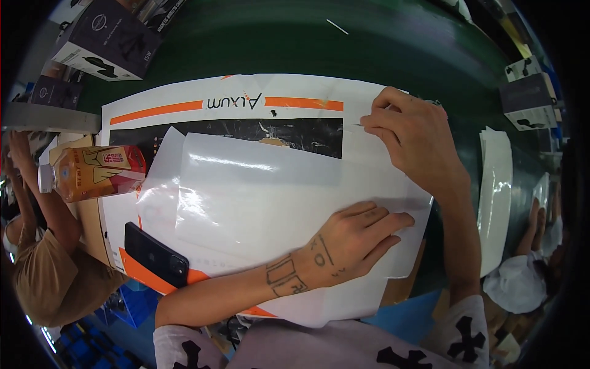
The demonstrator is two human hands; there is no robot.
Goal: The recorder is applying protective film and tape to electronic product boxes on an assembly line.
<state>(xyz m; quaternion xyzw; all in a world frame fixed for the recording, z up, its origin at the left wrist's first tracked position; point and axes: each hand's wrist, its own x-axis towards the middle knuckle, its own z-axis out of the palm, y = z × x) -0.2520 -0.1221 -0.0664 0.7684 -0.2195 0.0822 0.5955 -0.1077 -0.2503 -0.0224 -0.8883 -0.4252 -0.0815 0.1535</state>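
Observation:
My left hand (350, 246) rests on a stack of glossy white sheets (258, 203), its fingers stretched toward the right edge, thumb apart from them. Farther off, at the right, my right hand (409, 129) is closed in a pinch. A thin dark sliver shows at its fingertips, too small to name. Under the sheets lies a large white printed sheet (153, 101) with orange bands and a black panel. My left forearm crosses the near part of the sheets.
A bottle of orange drink (101, 172) lies at the left, with a black phone (157, 255) nearer me. Boxes (110, 40) stand far left, another box (528, 101) far right. White strips (495, 197) lie at the right on the green table (276, 43). Other people's arms show at both sides.

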